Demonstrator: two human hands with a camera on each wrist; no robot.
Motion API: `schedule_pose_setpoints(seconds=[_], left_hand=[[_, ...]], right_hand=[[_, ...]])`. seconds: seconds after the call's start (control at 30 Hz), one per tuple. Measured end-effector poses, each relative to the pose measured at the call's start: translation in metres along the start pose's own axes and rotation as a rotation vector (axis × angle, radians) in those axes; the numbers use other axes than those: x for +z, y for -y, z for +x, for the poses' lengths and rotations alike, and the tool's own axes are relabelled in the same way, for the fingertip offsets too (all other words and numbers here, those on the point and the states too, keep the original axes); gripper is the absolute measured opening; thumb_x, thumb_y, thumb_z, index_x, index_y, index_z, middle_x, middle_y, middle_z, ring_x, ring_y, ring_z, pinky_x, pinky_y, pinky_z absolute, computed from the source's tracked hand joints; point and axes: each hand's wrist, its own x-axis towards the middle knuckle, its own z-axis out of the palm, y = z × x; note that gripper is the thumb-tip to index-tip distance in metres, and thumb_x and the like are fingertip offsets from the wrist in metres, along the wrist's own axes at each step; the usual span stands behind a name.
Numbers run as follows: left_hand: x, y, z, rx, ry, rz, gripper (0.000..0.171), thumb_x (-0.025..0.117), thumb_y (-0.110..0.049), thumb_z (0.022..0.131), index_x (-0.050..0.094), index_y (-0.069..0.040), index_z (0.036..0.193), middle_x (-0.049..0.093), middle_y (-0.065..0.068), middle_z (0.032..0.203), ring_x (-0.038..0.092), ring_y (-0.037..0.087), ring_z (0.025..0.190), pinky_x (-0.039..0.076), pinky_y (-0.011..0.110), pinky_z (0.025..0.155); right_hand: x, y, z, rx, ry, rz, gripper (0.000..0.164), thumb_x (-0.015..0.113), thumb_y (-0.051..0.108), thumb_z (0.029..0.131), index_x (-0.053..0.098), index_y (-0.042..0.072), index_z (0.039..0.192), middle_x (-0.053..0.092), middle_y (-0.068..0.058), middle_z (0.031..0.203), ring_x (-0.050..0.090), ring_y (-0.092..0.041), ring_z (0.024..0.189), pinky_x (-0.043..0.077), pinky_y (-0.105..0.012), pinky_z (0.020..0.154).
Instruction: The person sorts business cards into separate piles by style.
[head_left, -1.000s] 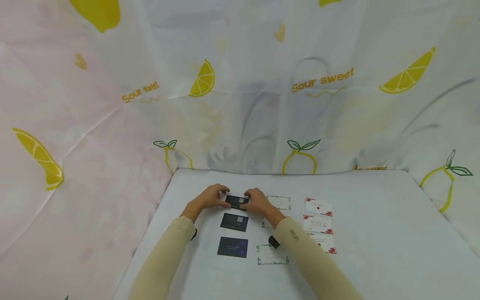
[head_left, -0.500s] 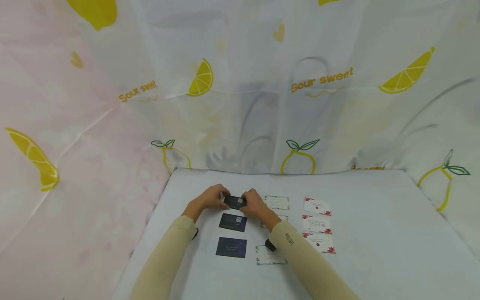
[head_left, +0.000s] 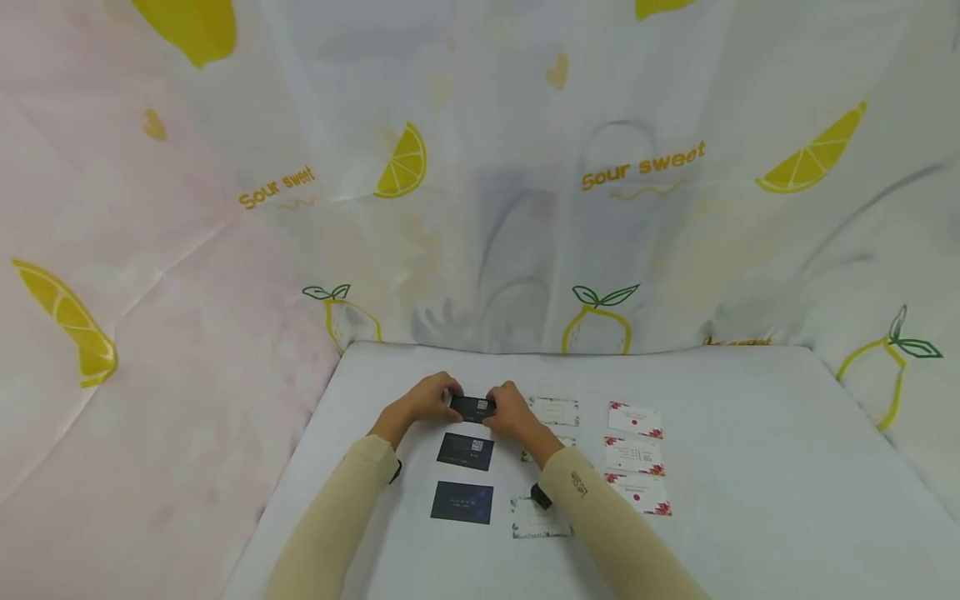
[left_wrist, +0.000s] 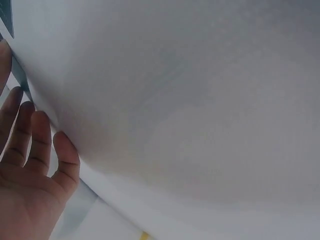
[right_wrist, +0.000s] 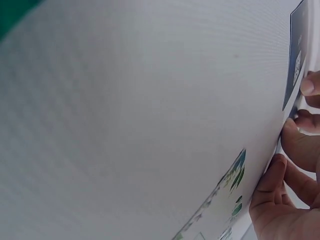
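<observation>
In the head view, a small black card (head_left: 472,408) with a white square code lies farthest back in the left column. My left hand (head_left: 429,397) holds its left edge, thumb at the near corner and fingers at the far one. The right hand (head_left: 513,411) grips the opposite edge in the same way and hides part of it. Only a dark sliver of the card shows beside my left hand (left_wrist: 35,170) in the left wrist view. In the right wrist view, my right hand (right_wrist: 285,200) is at the right border, near the left hand's fingertips (right_wrist: 309,87).
Nearer me lie a second black card (head_left: 466,451) and a dark blue card (head_left: 462,502). White cards with green leaves (head_left: 553,411) form the middle column, partly under the right forearm. Red-flowered cards (head_left: 634,456) make the right column. A lemon-print curtain (head_left: 517,208) hangs behind the white table (head_left: 750,467).
My right hand has closed in on the black card's right edge, and the card has shifted very slightly. My left hand stays almost where it was. The head view has tilted a little.
</observation>
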Motion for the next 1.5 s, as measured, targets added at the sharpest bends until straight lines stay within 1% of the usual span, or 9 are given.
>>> schedule_pose_setpoints(seconds=[0.07, 0.23, 0.33, 0.47, 0.67, 0.8, 1.13, 1.33, 1.5], left_hand=[[0.0023, -0.0004, -0.0011, -0.005, 0.000, -0.003, 0.042, 0.089, -0.019, 0.071, 0.072, -0.009, 0.108, 0.064, 0.004, 0.106, 0.052, 0.016, 0.086, 0.046, 0.033, 0.080], [0.0013, -0.0014, 0.0001, 0.003, -0.020, 0.006, 0.040, 0.087, -0.019, 0.074, 0.071, -0.008, 0.109, 0.064, 0.004, 0.106, 0.052, 0.016, 0.084, 0.046, 0.033, 0.078], [0.0000, -0.0011, 0.0013, 0.004, -0.008, 0.000, 0.039, 0.086, -0.020, 0.076, 0.071, -0.008, 0.110, 0.063, 0.004, 0.106, 0.052, 0.016, 0.085, 0.046, 0.033, 0.079], [-0.0021, 0.0000, 0.0023, -0.001, 0.016, -0.024, 0.041, 0.087, -0.019, 0.074, 0.071, -0.008, 0.111, 0.062, 0.004, 0.105, 0.052, 0.016, 0.086, 0.046, 0.032, 0.078], [-0.0049, 0.0020, 0.0027, 0.009, 0.038, -0.016, 0.046, 0.088, -0.015, 0.072, 0.070, -0.007, 0.114, 0.063, 0.003, 0.103, 0.054, 0.017, 0.087, 0.048, 0.033, 0.081], [-0.0041, 0.0030, 0.0025, 0.012, 0.038, -0.012, 0.047, 0.088, -0.015, 0.072, 0.070, -0.007, 0.115, 0.063, 0.003, 0.103, 0.054, 0.016, 0.088, 0.048, 0.033, 0.081], [-0.0022, 0.0007, 0.0016, -0.004, 0.037, -0.058, 0.045, 0.086, -0.014, 0.073, 0.069, -0.007, 0.114, 0.061, 0.004, 0.105, 0.052, 0.017, 0.089, 0.047, 0.033, 0.082], [-0.0011, -0.0014, 0.0020, 0.000, 0.024, -0.024, 0.043, 0.085, -0.013, 0.075, 0.069, -0.007, 0.114, 0.062, 0.004, 0.106, 0.052, 0.017, 0.089, 0.047, 0.034, 0.082], [-0.0013, -0.0045, 0.0016, -0.015, 0.012, -0.036, 0.044, 0.086, -0.011, 0.073, 0.069, -0.007, 0.113, 0.063, 0.005, 0.106, 0.053, 0.017, 0.088, 0.047, 0.034, 0.081]], right_hand=[[0.0006, -0.0008, -0.0020, -0.005, -0.007, 0.010, 0.044, 0.078, 0.010, 0.082, 0.063, -0.007, 0.119, 0.054, -0.016, 0.110, 0.055, -0.024, 0.098, 0.048, -0.041, 0.098], [-0.0027, -0.0013, -0.0013, -0.019, -0.031, 0.009, 0.042, 0.079, 0.010, 0.082, 0.064, -0.007, 0.117, 0.054, -0.017, 0.110, 0.054, -0.023, 0.095, 0.048, -0.042, 0.095], [-0.0038, -0.0016, 0.0002, -0.004, -0.019, 0.005, 0.043, 0.079, 0.011, 0.082, 0.063, -0.006, 0.119, 0.054, -0.017, 0.113, 0.053, -0.024, 0.097, 0.047, -0.042, 0.097], [-0.0041, -0.0020, 0.0013, 0.003, -0.005, 0.007, 0.044, 0.078, 0.012, 0.083, 0.063, -0.005, 0.121, 0.055, -0.018, 0.116, 0.053, -0.025, 0.100, 0.046, -0.042, 0.099], [-0.0037, -0.0033, 0.0023, -0.010, -0.017, -0.001, 0.042, 0.078, 0.010, 0.083, 0.064, -0.006, 0.119, 0.055, -0.018, 0.113, 0.053, -0.025, 0.099, 0.047, -0.043, 0.097], [-0.0037, -0.0042, 0.0028, 0.004, -0.011, -0.012, 0.042, 0.078, 0.011, 0.083, 0.064, -0.006, 0.119, 0.055, -0.017, 0.114, 0.053, -0.024, 0.100, 0.047, -0.041, 0.098], [-0.0060, -0.0046, 0.0007, 0.013, -0.012, -0.002, 0.041, 0.078, 0.009, 0.082, 0.064, -0.008, 0.117, 0.055, -0.018, 0.114, 0.054, -0.026, 0.099, 0.047, -0.043, 0.098], [-0.0056, -0.0059, 0.0026, 0.052, 0.002, -0.038, 0.032, 0.072, 0.006, 0.086, 0.064, -0.004, 0.115, 0.058, -0.014, 0.108, 0.055, -0.023, 0.096, 0.048, -0.040, 0.096], [-0.0060, -0.0050, 0.0019, 0.034, -0.001, -0.060, 0.029, 0.070, 0.003, 0.086, 0.065, -0.005, 0.114, 0.057, -0.013, 0.104, 0.054, -0.022, 0.093, 0.049, -0.040, 0.094]])
